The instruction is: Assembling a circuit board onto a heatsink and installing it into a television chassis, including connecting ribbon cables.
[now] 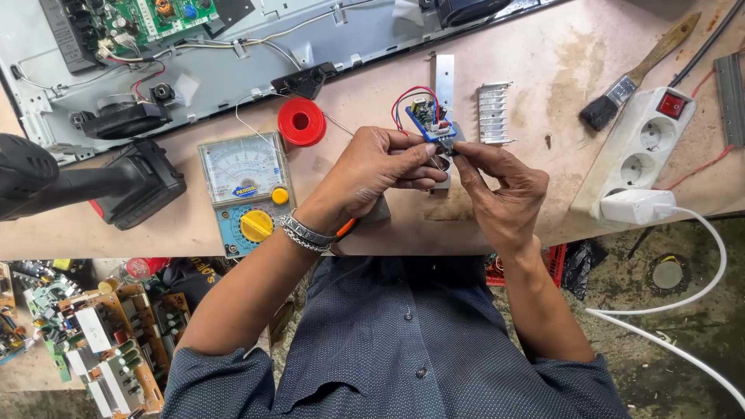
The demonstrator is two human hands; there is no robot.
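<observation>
Item: small blue circuit board (431,120) w/ red & black leads, held above workbench (543,54) mid-span, nearer its front edge than back
- My left hand (380,167): fingers pinched together on board's lower end, from the left
- My right hand (497,186): thumb & forefinger closed on same lower end, from the right; both equally near
- Board sits just beyond my fingertips; long axis runs away from me, component end pointing to back edge
- Nearby: finned heatsink (493,113) right of board; red solder spool (302,122), analog multimeter (244,190) left; power strip (648,147) toward right edge
</observation>
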